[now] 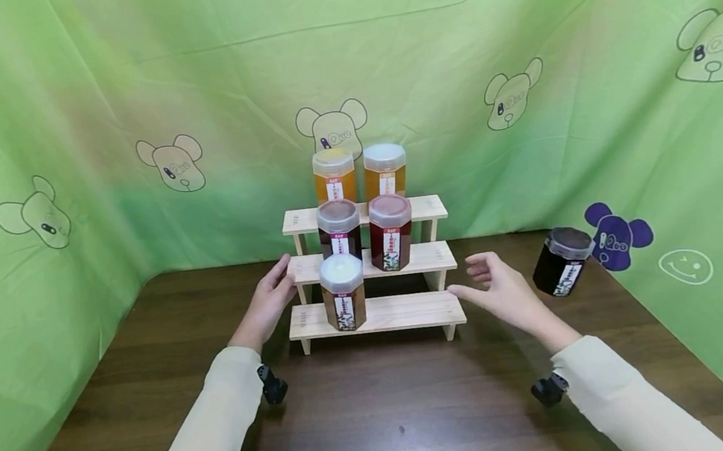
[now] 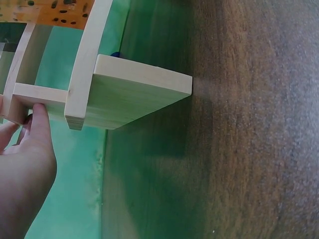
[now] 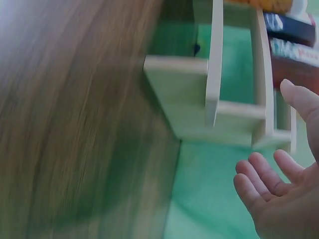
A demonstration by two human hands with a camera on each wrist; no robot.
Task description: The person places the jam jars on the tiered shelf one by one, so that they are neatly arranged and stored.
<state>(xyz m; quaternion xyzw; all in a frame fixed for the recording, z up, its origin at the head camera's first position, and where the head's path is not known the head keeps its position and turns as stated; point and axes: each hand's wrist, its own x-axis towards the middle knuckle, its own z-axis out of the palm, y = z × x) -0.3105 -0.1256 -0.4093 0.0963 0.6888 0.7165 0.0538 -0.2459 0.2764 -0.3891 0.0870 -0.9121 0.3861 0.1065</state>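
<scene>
A three-step wooden display stand (image 1: 406, 310) holds several lidded jars. My left hand (image 1: 273, 296) grips the left end of its middle step, and the left wrist view shows the fingers (image 2: 42, 124) against the wood. Off the stand's right side, my right hand (image 1: 501, 291) is held with thumb and fingers spread and nothing between them; the right wrist view shows the palm (image 3: 289, 204) beside the stand. An amber-brown jar (image 1: 345, 310) stands on the left of the lowest step. A dark jar (image 1: 340, 239) and a red jar (image 1: 393, 240) share the middle step.
Two golden jars (image 1: 335, 180) occupy the top step. To the right of my right hand, a black jar (image 1: 562, 261) stands on the dark wooden table (image 1: 385, 418). Green printed cloth (image 1: 236, 83) hangs behind and along both sides.
</scene>
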